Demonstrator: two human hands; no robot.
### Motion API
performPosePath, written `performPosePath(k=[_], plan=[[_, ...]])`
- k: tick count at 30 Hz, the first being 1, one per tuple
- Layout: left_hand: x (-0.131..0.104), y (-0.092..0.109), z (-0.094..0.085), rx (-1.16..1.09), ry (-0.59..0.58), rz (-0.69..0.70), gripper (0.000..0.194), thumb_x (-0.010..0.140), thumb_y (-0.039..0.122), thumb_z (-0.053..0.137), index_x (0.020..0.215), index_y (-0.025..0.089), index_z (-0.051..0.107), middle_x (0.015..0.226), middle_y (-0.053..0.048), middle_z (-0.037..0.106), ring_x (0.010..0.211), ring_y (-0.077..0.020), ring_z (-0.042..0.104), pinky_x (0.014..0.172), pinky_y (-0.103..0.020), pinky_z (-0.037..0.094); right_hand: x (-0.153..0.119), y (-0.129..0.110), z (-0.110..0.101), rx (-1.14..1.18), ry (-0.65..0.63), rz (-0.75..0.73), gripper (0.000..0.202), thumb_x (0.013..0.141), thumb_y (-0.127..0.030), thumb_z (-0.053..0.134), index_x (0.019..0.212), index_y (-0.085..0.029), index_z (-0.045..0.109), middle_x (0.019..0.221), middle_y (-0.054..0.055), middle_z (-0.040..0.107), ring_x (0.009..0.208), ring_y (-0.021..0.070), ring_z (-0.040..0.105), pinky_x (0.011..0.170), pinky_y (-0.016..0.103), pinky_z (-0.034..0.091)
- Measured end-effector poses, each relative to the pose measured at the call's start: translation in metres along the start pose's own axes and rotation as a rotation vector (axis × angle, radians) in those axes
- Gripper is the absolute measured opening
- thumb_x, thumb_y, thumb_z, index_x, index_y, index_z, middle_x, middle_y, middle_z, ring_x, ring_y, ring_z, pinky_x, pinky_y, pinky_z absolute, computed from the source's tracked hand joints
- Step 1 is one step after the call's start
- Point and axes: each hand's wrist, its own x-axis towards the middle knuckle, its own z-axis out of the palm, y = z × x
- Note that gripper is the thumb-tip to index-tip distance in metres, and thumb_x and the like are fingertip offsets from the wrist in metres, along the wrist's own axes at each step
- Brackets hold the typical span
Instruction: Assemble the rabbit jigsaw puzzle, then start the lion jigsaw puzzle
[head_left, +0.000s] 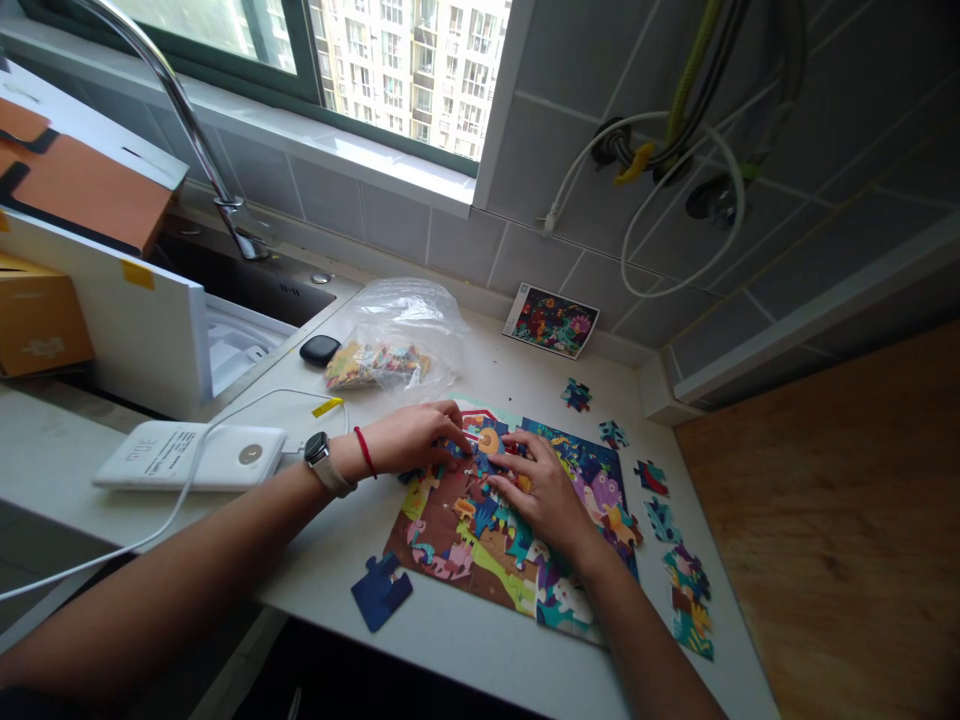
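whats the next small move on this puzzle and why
Probably press down gently with the left hand: it touches the puzzle's upper left area, the right hand lies spread on the puzzle as a likely brace, and loose pieces lie to the right, so settling this spot first seems sensible.

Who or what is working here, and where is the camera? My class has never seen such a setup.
There is no machine: a person works with two bare hands. The single picture comes from a camera worn on the head, looking forward and down. On the white counter lies a colourful jigsaw puzzle, with loose pieces around it, such as a dark blue piece. Behind are a clear plastic bag and a picture card. The right hand rests on the puzzle, fingers spread; whether the left hand's grip holds a piece is unclear.
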Motion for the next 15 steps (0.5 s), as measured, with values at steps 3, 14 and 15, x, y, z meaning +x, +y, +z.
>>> performPosePath(k=[3, 14, 15], plan=[[0.0, 0.0011, -0.0007, 0.018, -0.004, -0.02, 0.025, 0.086, 0.025, 0.082, 0.11, 0.031, 0.083, 0.109, -0.004, 0.069, 0.091, -0.0176, 0.071, 0.085, -0.027, 0.055, -0.0012, -0.0023, -0.0004, -0.029, -0.019, 0.003, 0.026, 0.095, -0.033, 0.074, 0.12, -0.029, 0.08, 0.135, 0.012, 0.06, 0.128, 0.0307, 0.058, 0.109, 0.051, 0.052], [-0.0015, 0.0046, -0.0022, 0.058, 0.0, -0.023, 0.024, 0.087, 0.026, 0.08, 0.111, 0.031, 0.083, 0.106, -0.005, 0.068, 0.09, -0.0186, 0.07, 0.081, -0.027, 0.054, -0.001, -0.0047, 0.0013, -0.14, -0.052, -0.104, 0.03, 0.102, -0.029, 0.061, 0.127, -0.035, 0.077, 0.148, 0.01, 0.055, 0.143, 0.0332, 0.047, 0.116, 0.059, 0.046], [-0.0017, 0.0052, -0.0026, 0.061, -0.001, -0.022, 0.024, 0.087, 0.026, 0.08, 0.111, 0.031, 0.083, 0.106, -0.005, 0.068, 0.09, -0.0185, 0.07, 0.082, -0.027, 0.054, -0.0008, -0.0055, 0.0011, -0.149, -0.051, -0.111, 0.03, 0.102, -0.028, 0.061, 0.127, -0.034, 0.077, 0.148, 0.011, 0.055, 0.143, 0.0332, 0.048, 0.116, 0.058, 0.046]])
